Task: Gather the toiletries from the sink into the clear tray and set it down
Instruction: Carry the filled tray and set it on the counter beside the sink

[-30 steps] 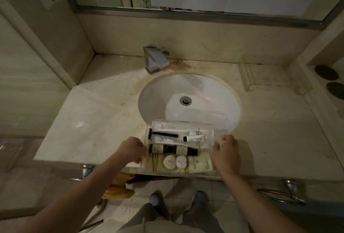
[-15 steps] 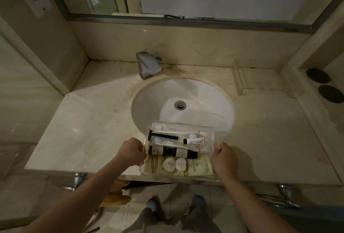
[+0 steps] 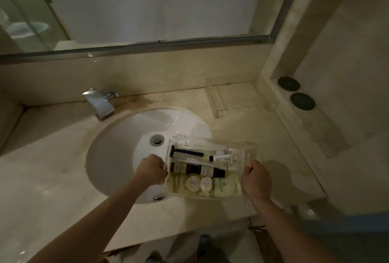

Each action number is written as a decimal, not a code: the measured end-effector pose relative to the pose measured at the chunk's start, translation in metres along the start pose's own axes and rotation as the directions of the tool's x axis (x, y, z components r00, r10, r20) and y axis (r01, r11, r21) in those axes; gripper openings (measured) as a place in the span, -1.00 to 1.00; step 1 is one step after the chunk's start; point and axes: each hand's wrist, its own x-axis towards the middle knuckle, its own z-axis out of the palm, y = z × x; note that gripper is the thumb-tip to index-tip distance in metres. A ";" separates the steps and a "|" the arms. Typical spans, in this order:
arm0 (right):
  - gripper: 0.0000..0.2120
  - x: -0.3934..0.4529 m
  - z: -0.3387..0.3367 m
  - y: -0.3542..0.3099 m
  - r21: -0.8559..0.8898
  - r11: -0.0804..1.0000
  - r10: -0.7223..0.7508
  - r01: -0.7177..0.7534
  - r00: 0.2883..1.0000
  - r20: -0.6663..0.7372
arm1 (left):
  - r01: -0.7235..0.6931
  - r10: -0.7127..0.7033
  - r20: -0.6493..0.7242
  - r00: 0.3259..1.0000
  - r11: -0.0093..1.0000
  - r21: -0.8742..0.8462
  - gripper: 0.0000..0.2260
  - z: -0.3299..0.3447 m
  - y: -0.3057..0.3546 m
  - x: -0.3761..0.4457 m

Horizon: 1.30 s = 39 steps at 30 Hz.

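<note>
Head view: you hold the tray (image 3: 210, 196) by its two short ends, lifted over the right side of the basin (image 3: 126, 147) and the counter (image 3: 263, 136) beside it.
Main risk: you could tip the tray; if one hand drops lower than the other, the loose items would slide to one end or spill into the basin.
Grip risk: the walls look slick and thin, so a pinch at the rim alone could slip; keep both ends level.
Landing risk: set down half over the basin edge, the tray would rock; it needs flat counter under all of it.
Tray: clear, rectangular, shallow, full, roughly level.
Left hand (image 3: 152, 171): closed on the tray's left end, fingers curled over the wall.
Right hand (image 3: 255, 179): closed on the right end, thumb up at the rim.
Bottles (image 3: 197, 170): dark, lying across the middle.
Razor (image 3: 186, 153): dark handle, lying near the far wall.
Tube (image 3: 221, 158): small, white, right of the razor.
Soaps (image 3: 199, 183): two round ones at the near side on pale packets.
</note>
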 end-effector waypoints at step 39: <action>-0.78 0.150 -0.015 0.022 0.140 0.982 0.127 -0.128 0.992 0.022 | -0.049 0.083 -0.158 0.984 0.977 0.206 -0.80 0.050 0.139 0.117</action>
